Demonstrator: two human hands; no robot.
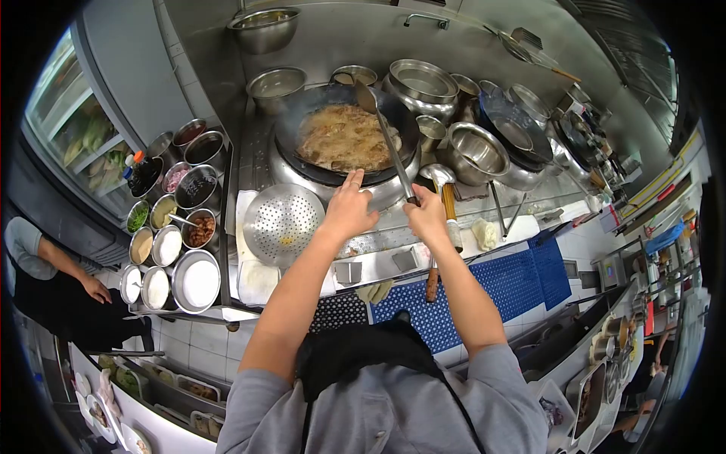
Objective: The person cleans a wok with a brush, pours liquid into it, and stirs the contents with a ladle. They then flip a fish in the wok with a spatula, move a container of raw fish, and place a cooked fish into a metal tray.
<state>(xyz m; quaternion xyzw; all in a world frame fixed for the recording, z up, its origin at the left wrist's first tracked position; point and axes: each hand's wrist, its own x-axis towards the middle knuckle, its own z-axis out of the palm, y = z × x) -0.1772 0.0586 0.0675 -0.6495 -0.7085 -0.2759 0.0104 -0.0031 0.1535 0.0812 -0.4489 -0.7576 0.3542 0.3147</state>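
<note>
A large black wok [404,125] on the stove holds bubbling, golden-brown frying food [344,138]. My right hand [426,214] is closed round the dark handle end of a long metal spatula [395,155], whose blade rests over the wok's back right part. At the wok's front rim is my left hand [350,206], fingers stretched out and holding nothing; whether it touches the rim cannot be made out. Left of that hand lies a round perforated strainer [283,225]. A ladle [439,174] and a wooden-handled brush [449,208] are just right of my right hand.
Metal bowls of seasonings [195,280] crowd the left counter. Steel pots [422,82] and a steel bowl [478,153] stand behind and right of the wok. A second wok [514,136] is farther right. Another person's hand [96,289] shows at the far left.
</note>
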